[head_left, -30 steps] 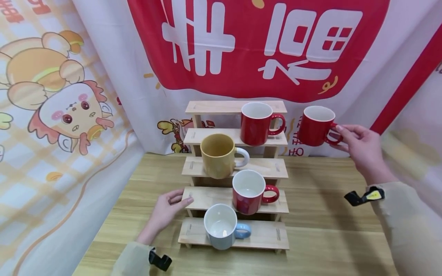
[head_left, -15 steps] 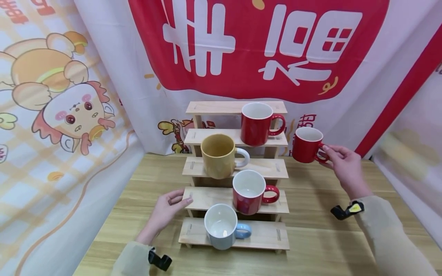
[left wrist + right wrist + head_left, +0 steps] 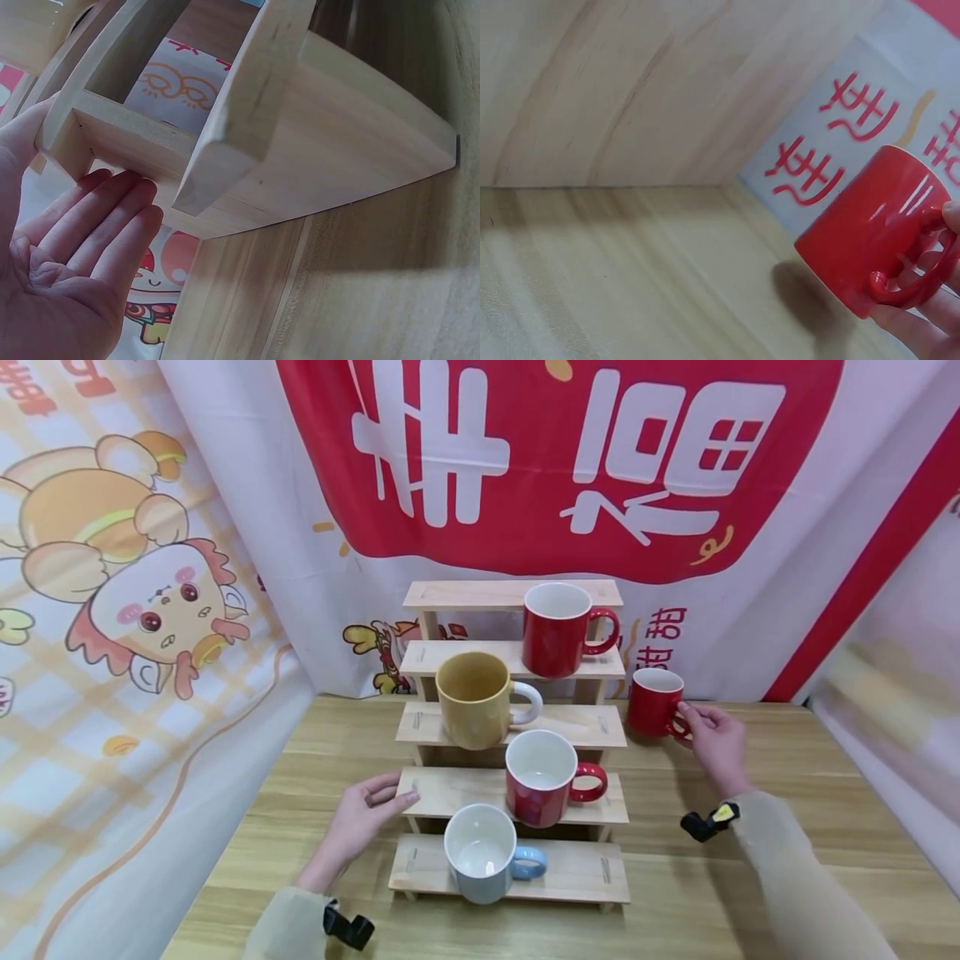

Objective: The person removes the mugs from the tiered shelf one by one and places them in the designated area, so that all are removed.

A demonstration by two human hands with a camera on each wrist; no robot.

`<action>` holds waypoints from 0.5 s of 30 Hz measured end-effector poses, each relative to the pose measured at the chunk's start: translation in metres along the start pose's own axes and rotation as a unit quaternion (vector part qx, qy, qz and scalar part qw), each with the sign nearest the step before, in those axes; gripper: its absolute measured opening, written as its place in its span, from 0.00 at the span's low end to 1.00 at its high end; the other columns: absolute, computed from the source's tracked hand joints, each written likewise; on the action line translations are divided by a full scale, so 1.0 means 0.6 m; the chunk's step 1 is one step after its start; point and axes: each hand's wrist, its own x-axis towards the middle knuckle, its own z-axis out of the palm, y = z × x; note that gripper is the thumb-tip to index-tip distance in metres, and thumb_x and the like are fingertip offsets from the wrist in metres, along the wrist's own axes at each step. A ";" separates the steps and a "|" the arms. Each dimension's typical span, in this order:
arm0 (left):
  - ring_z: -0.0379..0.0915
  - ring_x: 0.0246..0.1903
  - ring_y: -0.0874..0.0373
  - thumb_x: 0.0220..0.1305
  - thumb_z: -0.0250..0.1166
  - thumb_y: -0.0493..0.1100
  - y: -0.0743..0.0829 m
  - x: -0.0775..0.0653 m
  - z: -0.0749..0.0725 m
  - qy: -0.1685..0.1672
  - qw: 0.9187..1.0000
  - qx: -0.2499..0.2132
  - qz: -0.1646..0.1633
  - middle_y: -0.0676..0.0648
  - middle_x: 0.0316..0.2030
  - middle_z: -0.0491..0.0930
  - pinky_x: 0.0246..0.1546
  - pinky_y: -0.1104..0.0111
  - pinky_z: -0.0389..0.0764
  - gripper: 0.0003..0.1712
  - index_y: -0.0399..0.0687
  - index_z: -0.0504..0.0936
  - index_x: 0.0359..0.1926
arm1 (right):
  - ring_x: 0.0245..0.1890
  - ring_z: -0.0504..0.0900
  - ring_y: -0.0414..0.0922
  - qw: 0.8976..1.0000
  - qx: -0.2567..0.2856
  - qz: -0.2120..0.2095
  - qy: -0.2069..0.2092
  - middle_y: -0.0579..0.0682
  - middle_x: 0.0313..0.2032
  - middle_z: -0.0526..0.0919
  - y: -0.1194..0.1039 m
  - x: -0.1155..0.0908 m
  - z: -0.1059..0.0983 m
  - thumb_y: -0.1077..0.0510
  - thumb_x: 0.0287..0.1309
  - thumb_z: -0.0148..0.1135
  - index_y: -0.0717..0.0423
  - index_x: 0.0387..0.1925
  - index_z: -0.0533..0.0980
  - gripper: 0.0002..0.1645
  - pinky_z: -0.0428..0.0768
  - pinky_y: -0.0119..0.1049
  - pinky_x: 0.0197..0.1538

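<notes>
A: State the item's position.
B: The held red mug (image 3: 651, 706) is upright at the far right, just beside the wooden rack (image 3: 450, 787), low over the table (image 3: 817, 768). Base contact cannot be confirmed.

A: Hold?
B: The right hand (image 3: 720, 745) pinches the handle (image 3: 682, 727), fingers and thumb closed on it from the right.

A: Expected handling?
B: Judged by its glossy, ceramic look: stiff, moderately heavy, likely slippery on the wall, and apt to chip if knocked. The handle is the proper hold; being off to one side, it may let the body tip, so a firm pinch is advised.

A: Surroundings?
B: The left hand (image 3: 358, 817) touches the left end of the second-nearest shelf, its fingers loosely extended, holding no mug. The rack carries, near to far, a pale blue mug (image 3: 478, 857), a red-handled mug (image 3: 534, 789), a yellow mug (image 3: 472, 710) and a large red mug (image 3: 555, 639).
</notes>
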 end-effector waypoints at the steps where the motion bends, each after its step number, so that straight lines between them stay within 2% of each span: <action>1: 0.77 0.58 0.43 0.60 0.75 0.57 0.000 0.000 0.000 -0.001 1.000 0.001 -0.001 0.36 0.58 0.80 0.59 0.55 0.78 0.42 0.37 0.74 0.67 | 0.39 0.88 0.38 1.000 -0.004 0.005 0.008 0.45 0.37 0.90 0.006 0.001 0.001 0.59 0.69 0.65 0.73 0.54 0.77 0.21 0.86 0.36 0.40; 7: 0.77 0.58 0.43 0.60 0.75 0.58 0.001 0.001 0.002 -0.003 1.000 0.002 -0.003 0.36 0.58 0.80 0.59 0.56 0.78 0.42 0.37 0.73 0.67 | 0.39 0.87 0.37 0.997 -0.040 0.032 0.052 0.46 0.39 0.89 0.016 0.005 0.012 0.56 0.67 0.67 0.70 0.55 0.78 0.23 0.86 0.34 0.41; 10: 0.77 0.58 0.43 0.60 0.75 0.57 0.002 0.001 0.002 -0.002 1.000 0.001 -0.003 0.36 0.58 0.80 0.59 0.56 0.78 0.42 0.37 0.73 0.67 | 0.39 0.87 0.37 0.995 -0.077 0.034 0.051 0.45 0.38 0.89 0.012 0.006 0.015 0.52 0.66 0.69 0.68 0.54 0.79 0.25 0.86 0.34 0.41; 15: 0.78 0.57 0.44 0.60 0.75 0.56 0.000 0.002 0.001 0.001 1.000 0.000 -0.008 0.36 0.58 0.81 0.58 0.56 0.79 0.42 0.37 0.74 0.67 | 0.36 0.86 0.35 0.991 -0.125 0.028 0.030 0.48 0.35 0.89 0.016 -0.004 0.012 0.52 0.65 0.70 0.72 0.51 0.80 0.25 0.87 0.35 0.41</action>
